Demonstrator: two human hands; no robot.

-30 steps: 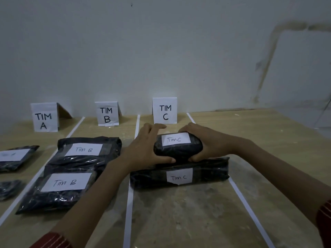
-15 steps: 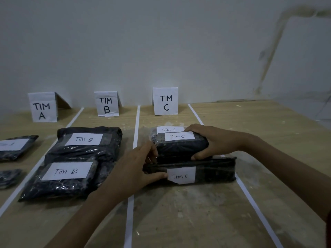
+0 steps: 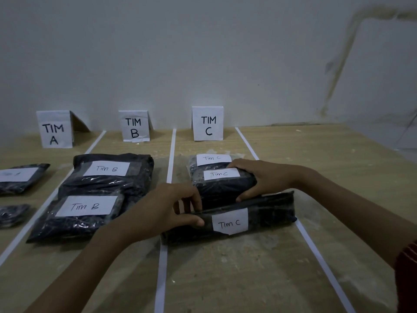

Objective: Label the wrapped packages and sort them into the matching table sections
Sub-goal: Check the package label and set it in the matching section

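Observation:
Three black wrapped packages with white "Tim C" labels lie in the Tim C section. My right hand [image 3: 261,179] grips the right end of the small middle package [image 3: 223,186]. The long front package [image 3: 259,219] lies across the section, and my left hand [image 3: 167,207] pinches its left end, thumb below and fingers on top. Behind the middle one, a third Tim C package [image 3: 203,161] shows only its label and top edge. The folded card "TIM C" [image 3: 207,123] stands at the back of the section.
Two "Tim B" packages [image 3: 108,175] [image 3: 76,215] lie in the middle section before the "TIM B" card [image 3: 134,126]. Two packages [image 3: 20,178] [image 3: 11,214] sit at the left by the "TIM A" card [image 3: 54,129]. White tape strips [image 3: 162,267] divide the wooden table [image 3: 225,279].
My left hand left the small package and moved down to the left end of the long front package. The small package has slid back off it, uncovering a third labelled package behind.

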